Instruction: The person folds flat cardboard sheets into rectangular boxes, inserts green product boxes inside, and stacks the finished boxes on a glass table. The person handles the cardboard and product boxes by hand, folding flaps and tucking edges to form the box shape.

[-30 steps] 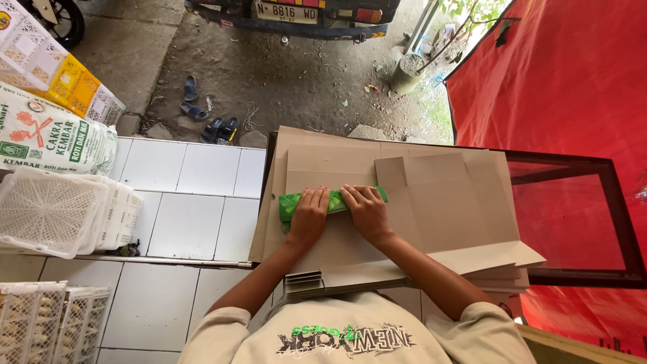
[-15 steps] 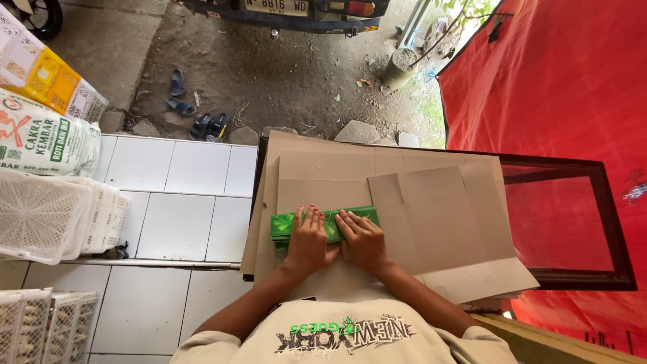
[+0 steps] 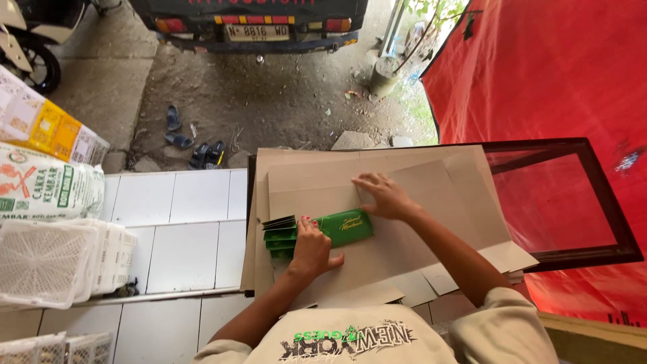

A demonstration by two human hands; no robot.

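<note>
A stack of flat brown cardboard sheets (image 3: 418, 222) lies on a table in front of me. On it rests a small pile of green printed cards or flat boxes (image 3: 340, 227), fanned out at its left end. My left hand (image 3: 311, 248) presses down on the pile with fingers together, near its left part. My right hand (image 3: 384, 197) lies flat and spread on the cardboard just above and right of the green pile, holding nothing.
A dark-framed glass tabletop (image 3: 573, 202) shows at the right, with a red tarp (image 3: 559, 74) behind. White plastic crates (image 3: 54, 259) and printed sacks (image 3: 47, 185) sit at the left on a white tiled floor. A vehicle's rear (image 3: 256, 23) and sandals (image 3: 195, 145) lie ahead.
Both hands were together on the green pile. Now my right hand has lifted off it and moved up-right onto the cardboard, and the pile's left end has fanned out.
</note>
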